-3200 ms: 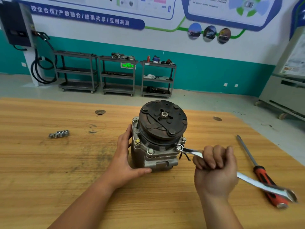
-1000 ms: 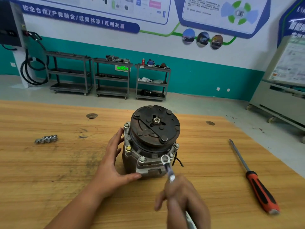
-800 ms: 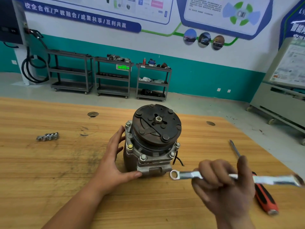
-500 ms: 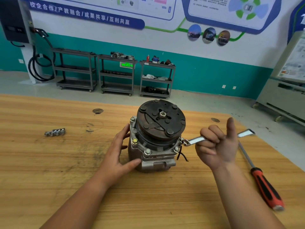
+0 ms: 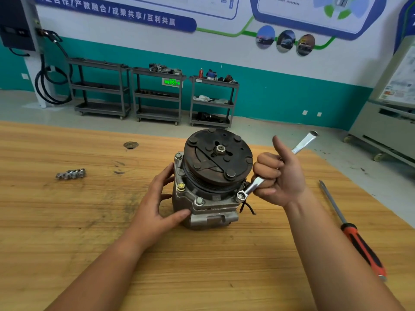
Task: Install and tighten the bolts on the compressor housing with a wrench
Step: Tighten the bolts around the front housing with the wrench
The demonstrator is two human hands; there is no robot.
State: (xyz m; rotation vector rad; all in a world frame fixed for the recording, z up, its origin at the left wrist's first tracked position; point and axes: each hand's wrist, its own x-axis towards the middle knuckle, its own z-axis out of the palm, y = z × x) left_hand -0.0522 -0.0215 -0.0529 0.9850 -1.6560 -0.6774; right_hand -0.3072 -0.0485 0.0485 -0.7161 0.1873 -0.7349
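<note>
Swung upward since half a second ago, the wrench point(image 5: 255, 186) now slants from 7 to 1 o'clock instead of lying nearly level. Its ring end sits over a bolt point(image 5: 240, 195) at the 4 o'clock corner of the compressor point(image 5: 213, 176) flange. The right hand point(image 5: 280, 178) grips the shaft with four curled fingers and the thumb sticking up. The left hand point(image 5: 157, 203) lies flat against the housing's 9 o'clock side, fingers straight and the thumb pressed on the front lower edge.

The compressor stands on end near the middle of the wooden table point(image 5: 67, 221), its dark clutch plate facing up. A few loose bolts point(image 5: 70, 173) lie in a row at 9 o'clock from it, well apart. A red-handled screwdriver point(image 5: 357, 239) lies at 4 o'clock.

On the far wall a blue banner point(image 5: 125, 13) reads in part 产教融合 / 成果共享 / 互利共赢; the poster text beside it is too blurred to read. A small green lit sign point(image 5: 171, 82) shows between three grey shelf carts point(image 5: 157, 95) along the teal lower wall. A dark wall box with black cable point(image 5: 15, 23) hangs at 10 o'clock. The floor is pale grey.
</note>
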